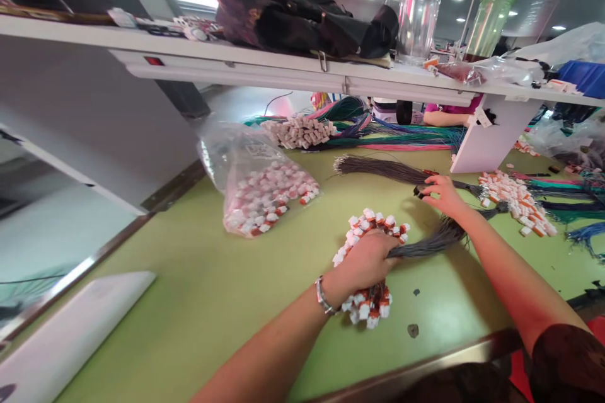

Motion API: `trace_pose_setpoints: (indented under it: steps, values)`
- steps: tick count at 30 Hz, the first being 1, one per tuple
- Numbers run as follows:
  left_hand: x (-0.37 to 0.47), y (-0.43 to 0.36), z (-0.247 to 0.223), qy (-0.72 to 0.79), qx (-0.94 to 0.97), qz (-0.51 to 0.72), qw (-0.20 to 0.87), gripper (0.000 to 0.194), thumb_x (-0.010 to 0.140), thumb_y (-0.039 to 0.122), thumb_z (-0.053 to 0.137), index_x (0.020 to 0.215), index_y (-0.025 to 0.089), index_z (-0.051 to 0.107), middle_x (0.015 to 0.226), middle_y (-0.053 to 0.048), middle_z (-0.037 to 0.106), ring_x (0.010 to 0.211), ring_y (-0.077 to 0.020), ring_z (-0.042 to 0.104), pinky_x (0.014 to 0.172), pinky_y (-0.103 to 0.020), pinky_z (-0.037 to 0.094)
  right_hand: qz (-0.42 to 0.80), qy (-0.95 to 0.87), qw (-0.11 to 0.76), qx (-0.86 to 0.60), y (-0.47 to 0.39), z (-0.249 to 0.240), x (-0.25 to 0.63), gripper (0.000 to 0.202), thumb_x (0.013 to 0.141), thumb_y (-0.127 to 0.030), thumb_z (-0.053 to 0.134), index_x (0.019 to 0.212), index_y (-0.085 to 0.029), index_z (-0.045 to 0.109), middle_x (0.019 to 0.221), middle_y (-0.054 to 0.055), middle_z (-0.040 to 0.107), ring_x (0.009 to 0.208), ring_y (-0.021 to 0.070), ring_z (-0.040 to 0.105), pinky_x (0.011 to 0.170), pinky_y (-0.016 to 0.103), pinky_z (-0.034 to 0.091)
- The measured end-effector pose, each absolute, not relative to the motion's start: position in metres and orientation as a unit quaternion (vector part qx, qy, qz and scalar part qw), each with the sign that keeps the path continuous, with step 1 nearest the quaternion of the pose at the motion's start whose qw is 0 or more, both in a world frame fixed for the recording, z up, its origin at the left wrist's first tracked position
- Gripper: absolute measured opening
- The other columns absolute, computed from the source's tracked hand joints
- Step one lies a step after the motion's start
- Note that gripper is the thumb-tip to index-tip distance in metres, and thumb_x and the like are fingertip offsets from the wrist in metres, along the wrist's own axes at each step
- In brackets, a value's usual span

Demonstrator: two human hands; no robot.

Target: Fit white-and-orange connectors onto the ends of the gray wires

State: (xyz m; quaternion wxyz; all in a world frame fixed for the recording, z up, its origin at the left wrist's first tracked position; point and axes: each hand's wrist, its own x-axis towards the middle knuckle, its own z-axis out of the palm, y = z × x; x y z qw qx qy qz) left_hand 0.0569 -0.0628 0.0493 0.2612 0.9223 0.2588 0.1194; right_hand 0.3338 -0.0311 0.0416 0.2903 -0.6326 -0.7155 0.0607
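My left hand (371,259) is wrapped round a bundle of dark wires (428,244) close to its end, where many white and orange connectors (371,312) fan out around the fingers. Further right, my right hand (444,195) is raised over the green table (198,289), its fingers curved round a small black item (418,191) at the fingertips. The bundle runs from my left hand to the right, passing below my right wrist. Behind my right hand lies another bundle of dark wires (382,168) with bare ends.
A clear bag of connectors (265,195) lies left of centre. Connector piles (517,201) and coloured wires (411,135) lie right and behind. Above runs a shelf (283,66) with a black bag (302,12) and bottles, over a white divider (496,132). A person's arm (444,117) shows behind.
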Motion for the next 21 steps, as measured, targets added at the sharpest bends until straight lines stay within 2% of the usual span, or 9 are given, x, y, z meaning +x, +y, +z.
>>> trace_pose_setpoints:
  steps: [2, 4, 6, 9, 11, 13, 17, 21]
  values:
    - [0.058, -0.056, 0.049, 0.288, 0.899, 0.121, 0.307, 0.016, 0.081, 0.022, 0.052, 0.075, 0.017, 0.065, 0.073, -0.004, 0.067, 0.074, -0.0171, 0.060, 0.074, -0.028, 0.045, 0.091, -0.671, 0.407, -0.613, -0.062, 0.065, 0.323, 0.015, 0.075, -0.032, 0.067, 0.080, -0.020, 0.072, 0.113, 0.011, 0.063, 0.098, 0.0233, 0.054, 0.089, 0.041, 0.044]
    - [0.061, -0.048, 0.050, 0.314, 0.868, 0.135, 0.361, 0.016, 0.080, 0.024, 0.052, 0.078, 0.017, 0.065, 0.074, -0.003, 0.068, 0.071, -0.0162, 0.061, 0.069, -0.026, 0.046, 0.187, -0.626, 0.467, -0.596, -0.099, 0.083, 0.304, 0.023, 0.078, -0.040, 0.063, 0.088, -0.021, 0.070, 0.098, 0.007, 0.067, 0.084, 0.0198, 0.058, 0.077, 0.036, 0.046]
    - [0.063, -0.040, 0.052, 0.332, 0.835, 0.158, 0.410, 0.017, 0.079, 0.029, 0.054, 0.079, 0.016, 0.064, 0.074, -0.003, 0.069, 0.069, -0.0163, 0.061, 0.064, -0.026, 0.047, 0.262, -0.612, 0.461, -0.586, -0.132, 0.088, 0.282, 0.023, 0.077, -0.042, 0.063, 0.084, -0.021, 0.070, 0.085, 0.005, 0.067, 0.078, 0.0182, 0.058, 0.071, 0.032, 0.046]
    - [0.067, -0.035, 0.058, 0.341, 0.794, 0.171, 0.474, 0.020, 0.077, 0.033, 0.058, 0.076, 0.014, 0.063, 0.070, -0.005, 0.068, 0.063, -0.0165, 0.062, 0.060, -0.026, 0.048, 0.336, -0.591, 0.377, -0.630, -0.161, 0.069, 0.254, 0.022, 0.075, -0.039, 0.062, 0.067, -0.019, 0.065, 0.060, 0.000, 0.058, 0.056, 0.0118, 0.046, 0.054, 0.026, 0.037]
    - [0.069, -0.040, 0.063, 0.334, 0.771, 0.168, 0.516, 0.020, 0.077, 0.033, 0.059, 0.077, 0.013, 0.063, 0.071, -0.006, 0.068, 0.064, -0.0172, 0.064, 0.061, -0.027, 0.050, 0.353, -0.568, 0.361, -0.650, -0.162, 0.050, 0.243, 0.024, 0.074, -0.038, 0.060, 0.063, -0.017, 0.062, 0.056, -0.002, 0.054, 0.052, 0.0103, 0.042, 0.053, 0.025, 0.034]
    - [0.070, -0.048, 0.069, 0.329, 0.760, 0.162, 0.536, 0.020, 0.078, 0.031, 0.058, 0.083, 0.012, 0.063, 0.073, -0.007, 0.069, 0.066, -0.0186, 0.066, 0.063, -0.028, 0.051, 0.342, -0.550, 0.385, -0.658, -0.155, 0.035, 0.238, 0.026, 0.073, -0.039, 0.058, 0.060, -0.017, 0.060, 0.056, -0.002, 0.054, 0.053, 0.0105, 0.043, 0.055, 0.026, 0.035]
    - [0.071, -0.065, 0.075, 0.345, 0.823, 0.162, 0.421, 0.019, 0.079, 0.024, 0.052, 0.089, 0.014, 0.064, 0.080, -0.007, 0.069, 0.072, -0.0202, 0.065, 0.068, -0.030, 0.050, 0.333, -0.541, 0.422, -0.647, -0.142, 0.030, 0.236, 0.027, 0.072, -0.041, 0.059, 0.058, -0.017, 0.059, 0.058, 0.000, 0.059, 0.055, 0.0123, 0.047, 0.059, 0.028, 0.038]
    - [0.070, -0.073, 0.073, 0.362, 0.862, 0.147, 0.322, 0.020, 0.083, 0.024, 0.045, 0.083, 0.016, 0.064, 0.079, -0.007, 0.068, 0.074, -0.0203, 0.062, 0.069, -0.029, 0.046, 0.328, -0.543, 0.435, -0.639, -0.144, 0.032, 0.229, 0.025, 0.072, -0.038, 0.060, 0.062, -0.016, 0.062, 0.061, 0.001, 0.062, 0.057, 0.0127, 0.049, 0.059, 0.028, 0.038]
